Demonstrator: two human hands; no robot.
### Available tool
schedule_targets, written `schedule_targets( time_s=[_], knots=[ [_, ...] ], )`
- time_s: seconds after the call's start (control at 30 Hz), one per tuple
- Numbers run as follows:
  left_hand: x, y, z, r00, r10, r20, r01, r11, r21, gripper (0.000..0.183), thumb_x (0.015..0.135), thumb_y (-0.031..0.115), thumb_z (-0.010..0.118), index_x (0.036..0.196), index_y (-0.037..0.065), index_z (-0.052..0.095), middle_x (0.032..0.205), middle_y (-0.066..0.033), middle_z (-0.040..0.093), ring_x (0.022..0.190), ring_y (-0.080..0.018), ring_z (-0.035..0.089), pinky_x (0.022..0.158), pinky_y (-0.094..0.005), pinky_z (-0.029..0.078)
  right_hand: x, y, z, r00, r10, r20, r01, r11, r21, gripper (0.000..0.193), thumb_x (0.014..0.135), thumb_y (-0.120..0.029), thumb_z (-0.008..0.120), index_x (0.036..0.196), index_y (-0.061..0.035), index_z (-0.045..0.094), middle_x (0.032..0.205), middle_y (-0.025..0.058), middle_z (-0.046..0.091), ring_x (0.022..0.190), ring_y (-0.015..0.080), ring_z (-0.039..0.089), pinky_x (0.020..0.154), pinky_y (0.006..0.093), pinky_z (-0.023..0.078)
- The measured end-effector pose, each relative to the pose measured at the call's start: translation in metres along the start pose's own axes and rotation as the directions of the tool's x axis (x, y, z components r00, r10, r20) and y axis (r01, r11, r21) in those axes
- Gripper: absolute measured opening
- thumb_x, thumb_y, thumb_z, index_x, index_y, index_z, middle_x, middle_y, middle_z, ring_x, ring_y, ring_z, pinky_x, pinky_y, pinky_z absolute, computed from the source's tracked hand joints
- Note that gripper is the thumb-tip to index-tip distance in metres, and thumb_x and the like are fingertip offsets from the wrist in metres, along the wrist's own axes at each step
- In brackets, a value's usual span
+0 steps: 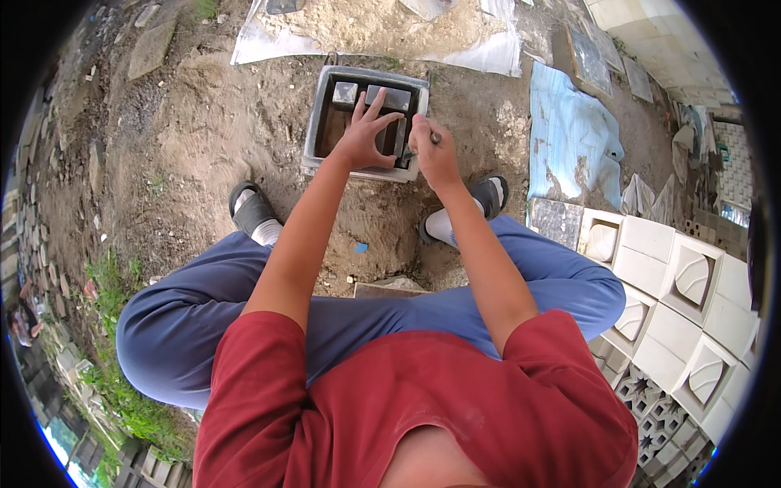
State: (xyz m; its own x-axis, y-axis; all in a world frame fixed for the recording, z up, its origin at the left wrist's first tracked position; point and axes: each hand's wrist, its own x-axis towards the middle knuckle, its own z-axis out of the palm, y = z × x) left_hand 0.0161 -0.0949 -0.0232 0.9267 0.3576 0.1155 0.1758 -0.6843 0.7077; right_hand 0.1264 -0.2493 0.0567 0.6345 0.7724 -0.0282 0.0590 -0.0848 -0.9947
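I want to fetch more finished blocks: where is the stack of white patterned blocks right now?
In the head view, the white patterned blocks are stacked at the person's right, beside the right knee and just below the blue sheet on the dirt.

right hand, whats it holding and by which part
The right hand is closed around the handle end of a small dark tool; its tip reaches into the grey mould.

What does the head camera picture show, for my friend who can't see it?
A seated person's left hand presses on grey blocks inside a square grey mould on bare dirt, while the right hand grips a small tool beside it. White patterned blocks are stacked to the right.
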Motion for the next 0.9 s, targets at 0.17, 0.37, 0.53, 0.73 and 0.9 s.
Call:
schedule_targets(
  time_s=[0.17, 0.37, 0.53, 0.73, 0.9],
  knots=[
    [-0.006, -0.009, -0.002, 0.999, 0.023, -0.026, -0.022, 1.0, 0.018, 0.095, 0.057, 0.033, 0.092, 0.147, 0.031, 0.06, 0.178, -0.0074, 0.01, 0.16, -0.0522, 0.002, 0.121, -0.0704, 0.028, -0.011, -0.006, 0.01, 0.994, -0.039, -0.1, 0.037, 0.999, -0.023, 0.049, 0.112, -0.035, 0.05, 0.074, -0.0037, 0.053, 0.064, -0.0005, 0.047, 0.061, 0.0098, 0.041, 0.057, 0.0339, 0.035],
    [-0.004, -0.011, 0.002, 1.0, 0.016, -0.008, -0.016, 0.999, 0.039, 0.097, 0.055, 0.034, 0.092, 0.146, 0.032, 0.059, 0.179, -0.0043, 0.01, 0.161, -0.0497, 0.002, 0.113, -0.0803, 0.029, 0.011, -0.018, 0.001, 0.998, -0.02, -0.063, 0.024, 0.997, 0.068, 0.044, 0.113, -0.03, 0.049, 0.075, -0.0076, 0.049, 0.066, -0.0034, 0.044, 0.063, 0.008, 0.039, 0.059, 0.0289, 0.033],
    [-0.002, -0.006, 0.004, 1.0, 0.002, -0.029, -0.003, 1.0, -0.028, 0.097, 0.054, 0.034, 0.092, 0.145, 0.034, 0.06, 0.178, -0.0027, 0.011, 0.161, -0.0486, 0.001, 0.113, -0.081, 0.029, 0.015, -0.002, 0.001, 0.999, -0.031, 0.022, 0.033, 0.994, -0.104, 0.05, 0.112, -0.034, 0.048, 0.073, -0.0049, 0.051, 0.064, -0.001, 0.048, 0.061, 0.0093, 0.042, 0.059, 0.0317, 0.035],
    [0.004, 0.005, -0.006, 1.0, 0.002, 0.002, -0.002, 1.0, -0.008, 0.095, 0.057, 0.029, 0.091, 0.146, 0.024, 0.059, 0.177, -0.0085, 0.015, 0.159, -0.0535, 0.002, 0.124, -0.0663, 0.027, 0.027, 0.008, -0.004, 0.998, -0.058, -0.024, 0.056, 0.996, -0.062, 0.05, 0.113, -0.035, 0.048, 0.072, -0.0051, 0.051, 0.064, -0.0009, 0.048, 0.06, 0.0105, 0.042, 0.059, 0.0323, 0.036],
    [-0.007, 0.005, -0.006, 0.998, -0.038, 0.053, 0.038, 0.999, 0.016, 0.098, 0.055, 0.029, 0.092, 0.147, 0.025, 0.058, 0.177, -0.0083, 0.015, 0.159, -0.0529, 0.002, 0.123, -0.0671, 0.028, 0.048, -0.014, -0.003, 0.997, -0.031, -0.068, 0.034, 0.999, 0.04, 0.05, 0.112, -0.037, 0.05, 0.073, -0.0045, 0.053, 0.063, 0.0012, 0.048, 0.059, 0.0126, 0.044, 0.059, 0.0349, 0.038]
  ],
)
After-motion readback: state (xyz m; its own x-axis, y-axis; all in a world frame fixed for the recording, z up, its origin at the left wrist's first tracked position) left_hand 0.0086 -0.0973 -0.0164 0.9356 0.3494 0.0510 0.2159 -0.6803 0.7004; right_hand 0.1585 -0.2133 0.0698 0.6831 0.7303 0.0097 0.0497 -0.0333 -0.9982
